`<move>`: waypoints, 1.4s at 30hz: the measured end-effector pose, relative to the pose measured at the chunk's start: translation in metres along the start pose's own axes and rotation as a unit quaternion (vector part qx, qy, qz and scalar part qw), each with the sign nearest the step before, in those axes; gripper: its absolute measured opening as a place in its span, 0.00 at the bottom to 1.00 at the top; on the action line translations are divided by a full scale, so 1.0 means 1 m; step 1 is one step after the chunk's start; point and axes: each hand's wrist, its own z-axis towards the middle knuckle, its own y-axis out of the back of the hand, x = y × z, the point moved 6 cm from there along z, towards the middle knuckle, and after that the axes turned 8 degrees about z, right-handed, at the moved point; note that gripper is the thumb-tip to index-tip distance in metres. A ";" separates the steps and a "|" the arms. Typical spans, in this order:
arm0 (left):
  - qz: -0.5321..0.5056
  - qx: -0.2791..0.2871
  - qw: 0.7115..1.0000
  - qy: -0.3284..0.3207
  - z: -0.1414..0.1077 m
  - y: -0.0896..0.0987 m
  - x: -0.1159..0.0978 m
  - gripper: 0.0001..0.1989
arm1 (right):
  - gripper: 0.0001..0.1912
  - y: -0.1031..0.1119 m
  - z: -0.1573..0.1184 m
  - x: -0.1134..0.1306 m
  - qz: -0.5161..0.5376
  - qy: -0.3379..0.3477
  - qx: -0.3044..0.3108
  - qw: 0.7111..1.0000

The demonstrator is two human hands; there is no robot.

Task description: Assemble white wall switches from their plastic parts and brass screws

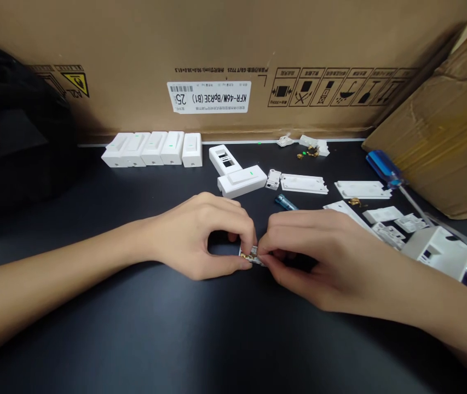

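Observation:
Between my two hands is a small white plastic switch part point(252, 256) with brass contacts inside, low over the dark table. My left hand point(212, 235) pinches its left end between thumb and forefinger. At its right end, the fingertips of my right hand point(315, 251) are pressed together on it; whether they also hold a smaller piece is hidden. Just beyond my hands lie a white rocker switch point(242, 181), an open switch housing point(225, 159) and a small white switch block point(273, 179). A blue-green cylinder point(286, 202) is partly covered by my right hand.
Several assembled white switches point(151, 149) stand in a row before a large cardboard box point(225, 33). White cover plates point(304, 184), brass pieces point(312, 151), a white box-shaped housing point(438, 251) and a blue-handled screwdriver point(384, 168) lie rightward. A black bag point(15, 137) is at left.

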 end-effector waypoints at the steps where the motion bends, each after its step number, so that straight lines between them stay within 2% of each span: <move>1: -0.001 0.001 1.000 -0.002 0.000 0.000 0.000 0.01 | 0.09 0.000 0.000 0.000 -0.002 0.000 0.000 1.000; 21: 0.009 0.016 1.000 -0.003 0.000 -0.002 -0.001 0.02 | 0.07 -0.002 0.001 -0.002 -0.019 -0.004 0.024 1.000; 24: 0.010 0.018 1.000 -0.001 0.000 -0.002 -0.001 0.02 | 0.06 -0.002 0.000 -0.001 -0.023 0.008 0.027 0.999; 28: 0.000 0.016 1.000 0.006 0.000 -0.002 0.000 0.03 | 0.07 0.004 -0.001 0.004 -0.049 0.042 0.002 0.998; 33: -0.050 -0.004 0.998 0.042 0.001 0.002 0.005 0.07 | 0.09 0.010 -0.003 0.009 -0.082 0.080 -0.019 0.993; 42: -0.091 -0.020 0.994 0.054 0.003 0.006 0.006 0.03 | 0.09 0.011 -0.003 0.010 -0.085 0.113 -0.022 0.990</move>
